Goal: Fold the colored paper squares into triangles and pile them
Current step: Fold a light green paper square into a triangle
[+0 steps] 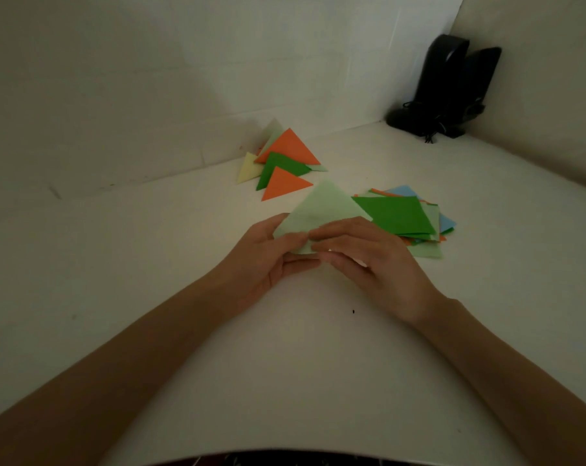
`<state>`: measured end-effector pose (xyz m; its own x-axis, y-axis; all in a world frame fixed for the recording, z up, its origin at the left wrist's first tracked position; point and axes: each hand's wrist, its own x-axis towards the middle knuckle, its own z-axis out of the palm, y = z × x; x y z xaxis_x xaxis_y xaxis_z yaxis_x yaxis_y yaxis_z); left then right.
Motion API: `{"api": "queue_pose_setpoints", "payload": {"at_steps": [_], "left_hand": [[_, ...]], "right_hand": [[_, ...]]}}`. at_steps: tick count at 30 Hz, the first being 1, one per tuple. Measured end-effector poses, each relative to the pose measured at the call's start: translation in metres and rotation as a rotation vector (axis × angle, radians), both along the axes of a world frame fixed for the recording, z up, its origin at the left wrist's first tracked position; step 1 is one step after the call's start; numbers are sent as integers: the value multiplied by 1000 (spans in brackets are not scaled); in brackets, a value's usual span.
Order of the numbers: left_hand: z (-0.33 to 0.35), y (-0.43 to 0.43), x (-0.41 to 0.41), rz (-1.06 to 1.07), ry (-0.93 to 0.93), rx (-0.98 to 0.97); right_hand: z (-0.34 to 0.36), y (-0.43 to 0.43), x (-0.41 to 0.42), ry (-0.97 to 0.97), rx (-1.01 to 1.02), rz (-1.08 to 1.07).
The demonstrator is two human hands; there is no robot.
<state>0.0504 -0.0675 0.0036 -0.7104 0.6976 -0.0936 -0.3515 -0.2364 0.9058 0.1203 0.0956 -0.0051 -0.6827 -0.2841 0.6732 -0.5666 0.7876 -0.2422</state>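
Now the left hand and right hand both hold a pinching grip on the pale green triangle, just left of the stack of squares, probably to press its crease flat before piling.

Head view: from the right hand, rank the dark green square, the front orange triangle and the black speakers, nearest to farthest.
From the right hand, holding the pale green paper:
1. dark green square, atop the unfolded stack, just right of the hand.
2. front orange triangle, in the folded pile, ahead and left.
3. black speakers, far right corner by the wall.
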Motion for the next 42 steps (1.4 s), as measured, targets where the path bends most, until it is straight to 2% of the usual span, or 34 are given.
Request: {"api": "queue_pose_setpoints", "payload": {"at_steps": [6, 9, 13, 24, 26, 29, 33, 35, 42], "left_hand": [[0, 1, 3, -63, 76, -55], [1, 2, 9, -80, 207, -111], [1, 2, 13, -58, 357, -177], [0, 1, 14, -28, 406, -125], [1, 1, 14, -13, 418, -99], [3, 0, 14, 33, 407, -46], [5, 0, 11, 77, 407, -27], [4, 0, 11, 99, 414, -49], [1, 0, 10, 134, 408, -71]], "right_hand": [[-3, -2, -1, -80, -319, -182], [-3, -3, 0, -191, -424, -281], [0, -5, 1, -226, -497, -311], [0, -6, 3, -249, -541, -364], [1, -6, 3, -269, -597, -389], [10, -5, 2, -418, -852, -395], [18, 1, 3, -668, -1236, -132], [19, 2, 4, -656, -1236, -100], [16, -3, 4, -450, -1018, -176]]}}
